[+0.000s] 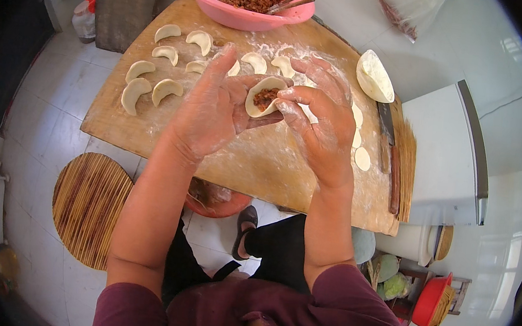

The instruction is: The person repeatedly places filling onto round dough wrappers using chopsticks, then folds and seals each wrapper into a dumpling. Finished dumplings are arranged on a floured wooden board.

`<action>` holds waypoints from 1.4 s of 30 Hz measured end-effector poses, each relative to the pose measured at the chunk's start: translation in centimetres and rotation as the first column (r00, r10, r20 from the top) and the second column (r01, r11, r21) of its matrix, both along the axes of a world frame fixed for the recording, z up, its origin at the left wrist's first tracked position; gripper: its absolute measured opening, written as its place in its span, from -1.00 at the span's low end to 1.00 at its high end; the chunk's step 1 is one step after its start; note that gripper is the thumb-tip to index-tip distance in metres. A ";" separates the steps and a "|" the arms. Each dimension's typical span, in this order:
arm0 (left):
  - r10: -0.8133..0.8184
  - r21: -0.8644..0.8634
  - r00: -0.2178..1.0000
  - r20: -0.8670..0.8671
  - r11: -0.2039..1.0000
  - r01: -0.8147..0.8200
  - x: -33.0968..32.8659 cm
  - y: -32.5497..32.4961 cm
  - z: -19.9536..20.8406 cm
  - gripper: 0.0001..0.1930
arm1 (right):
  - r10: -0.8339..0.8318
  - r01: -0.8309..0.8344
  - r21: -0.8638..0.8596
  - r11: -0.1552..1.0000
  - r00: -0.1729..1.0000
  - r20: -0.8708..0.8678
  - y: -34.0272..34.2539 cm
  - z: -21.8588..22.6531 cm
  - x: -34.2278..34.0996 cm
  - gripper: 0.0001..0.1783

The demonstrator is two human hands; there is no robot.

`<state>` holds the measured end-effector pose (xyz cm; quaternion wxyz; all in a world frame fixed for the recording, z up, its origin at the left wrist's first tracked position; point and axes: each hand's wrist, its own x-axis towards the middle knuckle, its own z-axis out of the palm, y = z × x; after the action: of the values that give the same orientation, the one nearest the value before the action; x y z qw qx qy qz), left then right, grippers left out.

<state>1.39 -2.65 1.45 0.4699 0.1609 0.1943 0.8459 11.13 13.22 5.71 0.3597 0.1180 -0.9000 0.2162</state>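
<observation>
Cupped around an unsealed dumpling (265, 97), my left hand (220, 100) supports its round wrapper, with reddish-brown filling showing in the middle. My right hand (322, 115) pinches the wrapper's right edge between thumb and fingers; flour coats the fingertips. Both hands are above a floured wooden board (248, 162). Several folded, crescent-shaped dumplings (167, 91) lie on the board to the left and beyond my hands. To the right of my right hand, flat round wrappers (362, 159) lie in a row, partly hidden by that hand.
A pink basin (224, 16) of filling with chopsticks (290, 3) stands at the far edge. On the right are a bowl of flour (375, 77), a knife (386, 124), a rolling pin (395, 181) and a straw brush (407, 157). A round slatted tray (90, 210) is at lower left.
</observation>
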 end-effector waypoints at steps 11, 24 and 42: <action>0.107 -0.206 0.804 -0.585 0.939 -0.275 1.7 0.4 -0.4 -0.43 | -0.008 0.012 -0.074 0.997 0.999 0.053 0.0 -0.5 -0.1 -0.88; 0.092 -0.244 0.729 -0.678 0.907 -0.342 1.7 0.7 -1.1 -0.49 | 0.044 -0.024 -0.144 0.989 0.990 0.138 1.3 -0.7 0.2 -0.74; 0.102 -0.279 0.590 -0.801 0.809 -0.518 2.3 0.9 -0.5 -0.50 | 0.082 -0.073 -0.107 0.992 0.993 0.082 1.6 -2.0 -0.1 -0.81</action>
<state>3.66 -1.71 0.90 0.2086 0.3354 0.6023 0.6937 10.98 14.86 3.68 0.3174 0.1244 -0.8970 0.2812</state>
